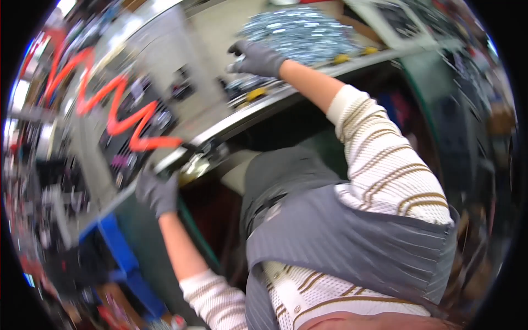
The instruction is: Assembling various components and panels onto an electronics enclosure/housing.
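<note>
My right hand [257,59], in a grey glove, is over the worktable beside a large heap of shiny silvery metal pieces [300,34]. Its fingers are curled, and a pale glint shows between them, too blurred to name. Lower left, my left hand [158,191], also grey-gloved, is at the table's front edge with thumb and fingers apart; I make out nothing in it. Just right of it, a dark tool with a shiny lower part [201,159] hangs at the edge, joined to a coiled orange air hose [118,129].
Yellow pieces [257,94] sit along the metal edge of the worktable [220,125]. Dark fixtures [181,85] stand on its top to the left. A blue bin [118,242] is below at left. My lap [291,170] is close against the table.
</note>
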Demonstrator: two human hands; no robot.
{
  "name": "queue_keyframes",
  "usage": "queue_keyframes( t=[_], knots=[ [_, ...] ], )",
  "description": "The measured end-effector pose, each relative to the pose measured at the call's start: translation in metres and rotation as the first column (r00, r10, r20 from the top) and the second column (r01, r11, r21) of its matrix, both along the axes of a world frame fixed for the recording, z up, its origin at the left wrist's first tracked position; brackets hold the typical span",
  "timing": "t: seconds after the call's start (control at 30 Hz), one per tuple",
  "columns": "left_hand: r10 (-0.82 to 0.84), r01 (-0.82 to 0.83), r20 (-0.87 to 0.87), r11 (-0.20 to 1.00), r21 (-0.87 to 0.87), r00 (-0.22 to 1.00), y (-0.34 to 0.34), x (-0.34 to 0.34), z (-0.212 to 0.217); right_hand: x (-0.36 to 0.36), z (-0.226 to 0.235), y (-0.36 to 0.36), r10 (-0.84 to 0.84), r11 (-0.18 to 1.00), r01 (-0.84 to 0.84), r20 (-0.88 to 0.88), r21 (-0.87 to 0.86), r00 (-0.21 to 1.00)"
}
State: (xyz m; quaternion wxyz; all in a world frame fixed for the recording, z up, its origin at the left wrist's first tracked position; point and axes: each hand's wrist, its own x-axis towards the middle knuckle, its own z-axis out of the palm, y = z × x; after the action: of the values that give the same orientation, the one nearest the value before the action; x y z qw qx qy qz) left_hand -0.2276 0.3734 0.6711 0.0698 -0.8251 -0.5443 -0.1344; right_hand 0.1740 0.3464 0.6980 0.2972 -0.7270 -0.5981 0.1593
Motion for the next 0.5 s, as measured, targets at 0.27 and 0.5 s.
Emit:
queue_keyframes(
  t=[0.27,0.5],
  knots=[
    [0.101,-0.101,-0.003,0.994,-0.031,0.995,0.003,-0.021,0.009,0.234,0.023,-0.247,-0.738,0.585,0.791,0.524,0.181,0.426],
    [0.194,-0.202,-0.107,0.977,-0.066,0.975,0.014,-0.014,-0.008,0.270,0.069,-0.445,-0.644,0.031,0.973,0.749,0.229,-0.155]
  ],
)
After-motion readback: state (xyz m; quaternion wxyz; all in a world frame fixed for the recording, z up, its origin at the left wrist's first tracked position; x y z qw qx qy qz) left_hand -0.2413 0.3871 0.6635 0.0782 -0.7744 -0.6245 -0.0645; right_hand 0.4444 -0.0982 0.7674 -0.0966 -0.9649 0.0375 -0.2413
